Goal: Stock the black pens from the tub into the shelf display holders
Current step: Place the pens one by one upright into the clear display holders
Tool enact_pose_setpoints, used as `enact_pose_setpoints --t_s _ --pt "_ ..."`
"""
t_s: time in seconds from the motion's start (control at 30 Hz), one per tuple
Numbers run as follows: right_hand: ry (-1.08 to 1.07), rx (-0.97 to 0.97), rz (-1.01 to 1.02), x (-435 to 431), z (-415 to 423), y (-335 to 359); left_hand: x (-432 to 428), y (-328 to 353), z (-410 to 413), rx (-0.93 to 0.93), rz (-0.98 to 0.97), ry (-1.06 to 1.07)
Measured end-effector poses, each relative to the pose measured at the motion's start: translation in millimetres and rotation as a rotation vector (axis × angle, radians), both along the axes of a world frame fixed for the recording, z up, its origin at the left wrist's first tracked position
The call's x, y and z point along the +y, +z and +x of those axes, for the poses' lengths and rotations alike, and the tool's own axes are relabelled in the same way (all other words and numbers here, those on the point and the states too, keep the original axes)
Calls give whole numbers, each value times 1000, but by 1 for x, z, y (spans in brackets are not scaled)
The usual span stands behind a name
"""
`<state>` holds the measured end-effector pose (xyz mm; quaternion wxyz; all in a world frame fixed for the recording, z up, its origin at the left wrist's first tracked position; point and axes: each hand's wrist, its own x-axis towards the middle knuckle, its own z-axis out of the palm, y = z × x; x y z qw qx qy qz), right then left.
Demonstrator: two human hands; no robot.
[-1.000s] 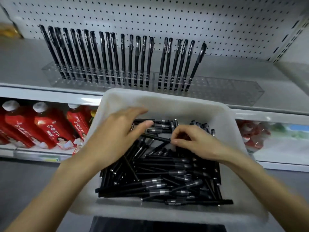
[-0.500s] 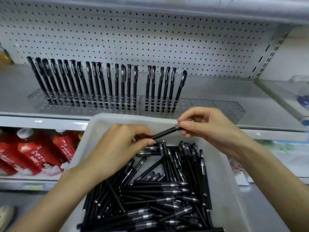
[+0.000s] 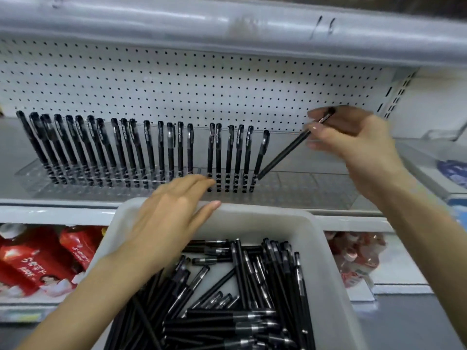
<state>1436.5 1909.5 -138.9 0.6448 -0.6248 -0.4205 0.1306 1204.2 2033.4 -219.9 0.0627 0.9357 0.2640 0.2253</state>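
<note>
Fingers of the right hand (image 3: 353,142) pinch the upper end of one black pen (image 3: 285,152), which slants down to the left, its lower tip at the clear display holder (image 3: 303,188) just beside the last of the row of upright pens (image 3: 126,152). The left hand (image 3: 174,218) lies flat, fingers straight and holding nothing, across the far rim of the white tub (image 3: 265,213). Loose pens (image 3: 252,299) lie heaped in the tub, and red cartons (image 3: 32,263) stand on the lower shelf at left.

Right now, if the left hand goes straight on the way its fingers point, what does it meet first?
The left hand points up-right: first the clear display holder, front wall, then the standing pens right of the gap. Depth unclear.
</note>
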Motion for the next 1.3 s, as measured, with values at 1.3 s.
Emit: enact_pose_setpoints --t_s 1.3 --pt "157 -261 -365 64 24 -18 13 -38 5 192 184 95"
